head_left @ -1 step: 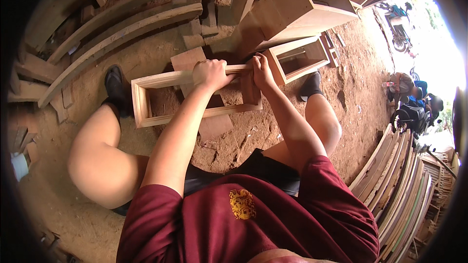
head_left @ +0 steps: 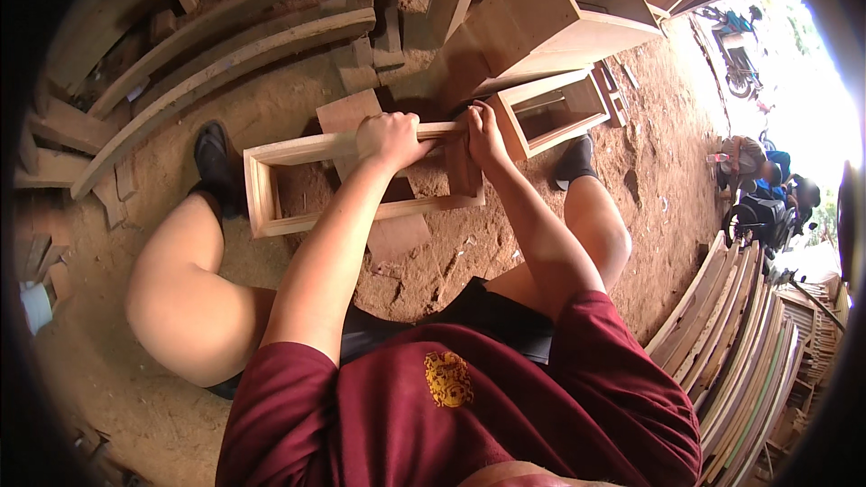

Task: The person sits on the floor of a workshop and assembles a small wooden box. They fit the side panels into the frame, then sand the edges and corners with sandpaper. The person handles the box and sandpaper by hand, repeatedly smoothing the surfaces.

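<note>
An open rectangular wooden frame point(head_left: 361, 213), with deep sides and no panel in it, is in front of me between my feet. My left hand point(head_left: 388, 138) is closed over its far rail, near the middle. My right hand point(head_left: 487, 137) is closed on the frame's far right corner, its fingers curled over the edge and partly hidden. A flat piece of board point(head_left: 348, 111) lies under the frame and shows beyond its far side. Just right of my right hand, a second, similar wooden frame point(head_left: 564, 137) rests on the ground.
A tall wooden cabinet carcass point(head_left: 519, 22) stands beyond the second frame. Long curved timbers point(head_left: 225, 63) lie at the far left. Stacked planks point(head_left: 722, 325) fill the right side. A person point(head_left: 747, 158) sits near motorbikes point(head_left: 767, 216) at the far right. The ground is bare earth point(head_left: 433, 261).
</note>
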A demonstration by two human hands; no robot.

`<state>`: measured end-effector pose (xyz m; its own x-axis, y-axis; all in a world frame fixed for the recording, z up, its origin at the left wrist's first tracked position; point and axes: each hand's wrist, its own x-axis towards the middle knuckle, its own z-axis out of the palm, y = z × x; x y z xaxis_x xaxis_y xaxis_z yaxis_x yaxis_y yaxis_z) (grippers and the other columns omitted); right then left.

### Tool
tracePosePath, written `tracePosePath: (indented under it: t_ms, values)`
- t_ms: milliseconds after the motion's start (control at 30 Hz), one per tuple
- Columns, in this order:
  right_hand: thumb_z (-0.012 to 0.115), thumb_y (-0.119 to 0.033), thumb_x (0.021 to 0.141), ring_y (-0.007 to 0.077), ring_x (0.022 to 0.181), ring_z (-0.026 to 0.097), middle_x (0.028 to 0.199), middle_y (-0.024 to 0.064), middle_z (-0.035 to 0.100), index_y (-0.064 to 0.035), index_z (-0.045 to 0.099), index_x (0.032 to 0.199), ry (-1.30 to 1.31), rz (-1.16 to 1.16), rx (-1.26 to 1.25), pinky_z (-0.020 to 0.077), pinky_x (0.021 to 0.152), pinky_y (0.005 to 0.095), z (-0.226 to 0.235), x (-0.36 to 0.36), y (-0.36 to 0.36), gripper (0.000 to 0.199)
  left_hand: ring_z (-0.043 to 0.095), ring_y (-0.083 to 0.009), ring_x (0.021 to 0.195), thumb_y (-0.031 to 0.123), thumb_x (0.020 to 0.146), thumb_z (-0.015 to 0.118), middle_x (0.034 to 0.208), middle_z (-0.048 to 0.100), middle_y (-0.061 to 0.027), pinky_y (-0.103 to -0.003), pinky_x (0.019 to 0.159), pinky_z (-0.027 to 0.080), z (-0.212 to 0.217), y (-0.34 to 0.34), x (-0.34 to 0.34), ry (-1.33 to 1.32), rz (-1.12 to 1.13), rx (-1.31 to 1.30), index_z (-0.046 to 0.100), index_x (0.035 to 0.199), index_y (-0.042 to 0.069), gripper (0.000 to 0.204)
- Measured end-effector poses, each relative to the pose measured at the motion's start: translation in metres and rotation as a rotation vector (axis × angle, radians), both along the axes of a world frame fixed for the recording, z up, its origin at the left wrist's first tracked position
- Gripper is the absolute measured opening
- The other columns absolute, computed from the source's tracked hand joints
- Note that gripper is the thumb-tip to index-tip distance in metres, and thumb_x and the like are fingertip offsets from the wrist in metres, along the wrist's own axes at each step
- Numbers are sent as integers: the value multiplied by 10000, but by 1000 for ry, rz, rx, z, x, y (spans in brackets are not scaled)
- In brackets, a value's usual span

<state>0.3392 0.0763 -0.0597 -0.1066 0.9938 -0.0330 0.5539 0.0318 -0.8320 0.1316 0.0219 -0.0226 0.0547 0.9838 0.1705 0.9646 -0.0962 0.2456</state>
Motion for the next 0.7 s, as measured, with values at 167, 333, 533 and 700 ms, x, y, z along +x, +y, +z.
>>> tracePosePath:
  t_ms: [167, 333, 533, 700]
  values:
    - [424, -412, 1072, 516, 1202, 559, 1272, 321, 594, -155, 351, 1454, -31, 67, -32, 461, 986, 527, -20, 37, -56, 466, 741, -232, 729, 689, 734, 726, 789, 744, -54, -381, 605, 589, 14, 2, 2, 12, 18, -143, 737, 828, 159, 538]
    - [459, -373, 1073, 417, 1115, 638, 1199, 276, 638, -100, 418, 1415, 46, 26, -133, 494, 951, 462, 14, 10, -18, 439, 737, -243, 698, 702, 734, 718, 751, 736, -63, -400, 591, 583, 4, 2, 3, -19, -4, -71, 736, 823, 159, 551]
    - [511, -309, 1075, 236, 1194, 570, 1266, 160, 612, -72, 459, 1414, 6, 99, -112, 436, 1034, 350, 10, 24, -25, 417, 740, -240, 711, 672, 746, 729, 754, 736, -62, -402, 588, 582, 7, 0, 2, -16, -3, -94, 738, 823, 162, 516]
    - [535, -343, 1062, 215, 1193, 553, 1282, 147, 604, -79, 426, 1469, 22, 56, -288, 438, 1035, 348, 15, 26, -22, 497, 744, -243, 732, 671, 756, 725, 772, 740, -77, -404, 597, 584, 12, 2, 4, -19, 20, -139, 734, 825, 159, 517]
